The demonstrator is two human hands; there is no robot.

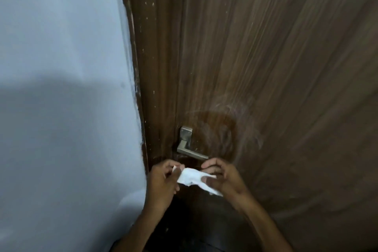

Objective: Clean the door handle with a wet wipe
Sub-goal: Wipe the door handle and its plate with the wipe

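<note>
Left hand (163, 180): fingers curled closed, pinching the left end of a crumpled white wet wipe (194, 179).
Right hand (222, 178): fingers bent, thumb pressed on the wipe's right part, gripping it.
Wipe: stretched between both hands, wrinkled, a corner hanging low on the right.
Door handle: brushed silver metal lever handle (187, 145) on the brown wooden door (276, 67), just above the hands, untouched.

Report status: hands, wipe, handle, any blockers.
Left hand and right hand both pinch the white wipe, stretched between them. Wipe just below the door handle, not touching. Nothing in the way.
</note>
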